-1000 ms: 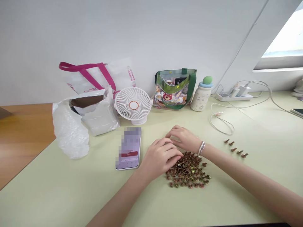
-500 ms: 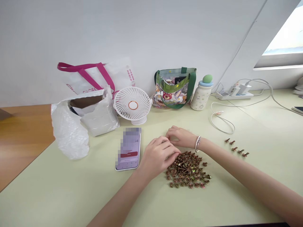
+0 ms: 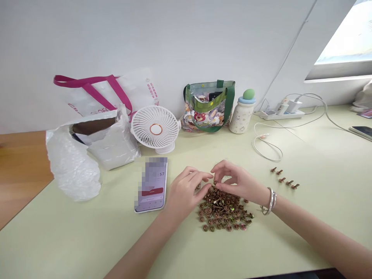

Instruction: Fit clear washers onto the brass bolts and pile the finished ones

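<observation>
Partly hidden, bolts (image 3: 223, 212) under the left hand (image 3: 185, 190) and right hand (image 3: 238, 183)

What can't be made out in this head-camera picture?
All in the head view:
Phone screen: blurred by pixelation.
Lower screws in the pile: hidden by those on top.
Whether the right hand holds a screw: too small to tell.
Dark-screened device: cut off by the right edge.

Free passage runs along the pale green desk (image 3: 87, 244) in front of the heap of bronze-coloured screws (image 3: 223, 213); a smartphone with a lilac screen (image 3: 151, 186) blocks leftward, a short row of bronze-coloured screws (image 3: 285, 177) lies rightward.
</observation>
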A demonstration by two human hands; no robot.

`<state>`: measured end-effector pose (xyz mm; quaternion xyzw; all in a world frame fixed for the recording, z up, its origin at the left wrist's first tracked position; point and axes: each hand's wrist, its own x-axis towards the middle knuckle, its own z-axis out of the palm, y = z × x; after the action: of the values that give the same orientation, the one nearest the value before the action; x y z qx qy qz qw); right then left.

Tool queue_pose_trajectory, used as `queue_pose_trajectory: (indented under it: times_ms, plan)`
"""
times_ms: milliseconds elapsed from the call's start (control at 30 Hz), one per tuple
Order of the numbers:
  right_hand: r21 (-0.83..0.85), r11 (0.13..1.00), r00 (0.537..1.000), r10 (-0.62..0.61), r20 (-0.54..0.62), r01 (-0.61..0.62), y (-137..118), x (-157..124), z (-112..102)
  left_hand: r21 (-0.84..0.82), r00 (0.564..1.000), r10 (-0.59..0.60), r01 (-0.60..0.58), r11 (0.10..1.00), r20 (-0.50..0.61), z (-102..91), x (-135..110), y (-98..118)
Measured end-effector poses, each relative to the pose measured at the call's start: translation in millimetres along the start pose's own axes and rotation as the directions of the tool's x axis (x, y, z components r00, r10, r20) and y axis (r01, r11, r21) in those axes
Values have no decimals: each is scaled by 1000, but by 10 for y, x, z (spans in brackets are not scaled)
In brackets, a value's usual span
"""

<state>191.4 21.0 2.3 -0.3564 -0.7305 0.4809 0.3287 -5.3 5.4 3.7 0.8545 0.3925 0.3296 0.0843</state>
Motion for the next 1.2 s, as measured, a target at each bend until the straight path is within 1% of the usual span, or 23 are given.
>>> queue_pose_trajectory:
  times_ms: [100, 233, 367, 467, 600, 667, 733, 800, 833, 867, 900, 967, 1000, 1033, 1067, 1133, 1200]
  plan:
    - [174, 984, 999, 25, 20, -28, -18, -26, 51, -32, 996, 82, -83, 996, -27, 33, -14, 8]
    - [306, 948, 996, 69, 62, -84, -3, -6, 49, -23, 986, 140, -143, 990, -96, 43, -16, 5]
    - [349, 924, 986, 123, 114, -156, 1, -15, 32, -14, 975, 163, -167, 986, -150, 33, -11, -4]
    - [362, 922, 989, 116, 86, -140, -1, -18, 43, -23, 974, 158, -164, 986, -163, 30, -17, -12]
    - [327, 937, 992, 104, 77, -124, 4, -13, 52, -35, 979, 149, -155, 987, -135, 30, -32, -18]
    - [296, 950, 994, 74, 81, -95, 2, -17, 58, -44, 982, 136, -142, 989, -129, 31, -36, -16]
    - [239, 970, 998, 26, 56, -38, -10, -30, 75, -61, 987, 101, -110, 992, -127, 35, -36, -14]
    - [110, 993, 999, -38, -22, 40, -30, -50, 102, -78, 992, 56, -65, 995, -112, 41, -33, -14]
    - [6, 996, 994, -88, -67, 89, -41, -60, 117, -82, 995, 31, -40, 996, -99, 45, -31, -14]
    - [-120, 982, 983, -158, -96, 146, -51, -70, 131, -81, 996, 5, -12, 997, -86, 49, -28, -15]
    - [-254, 944, 966, -239, -97, 209, -59, -79, 143, -77, 997, -21, 15, 997, -68, 52, -26, -14]
    - [-466, 823, 923, -383, -32, 325, -71, -87, 154, -64, 997, -66, 63, 996, -37, 57, -21, -11]
    - [-522, 772, 907, -422, 4, 362, -75, -87, 153, -58, 996, -80, 78, 995, -28, 58, -20, -9]
    - [-546, 749, 899, -437, 19, 375, -78, -85, 149, -56, 996, -87, 86, 995, -27, 58, -19, -6]
    - [-550, 751, 901, -433, 6, 365, -83, -81, 142, -57, 996, -89, 87, 995, -29, 56, -19, -3]
    - [-520, 798, 920, -387, -55, 305, -94, -74, 122, -63, 995, -83, 80, 995, -47, 48, -20, 0]
    - [-461, 858, 950, -300, -91, 227, -106, -68, 102, -61, 996, -66, 62, 996, -65, 40, -22, 2]
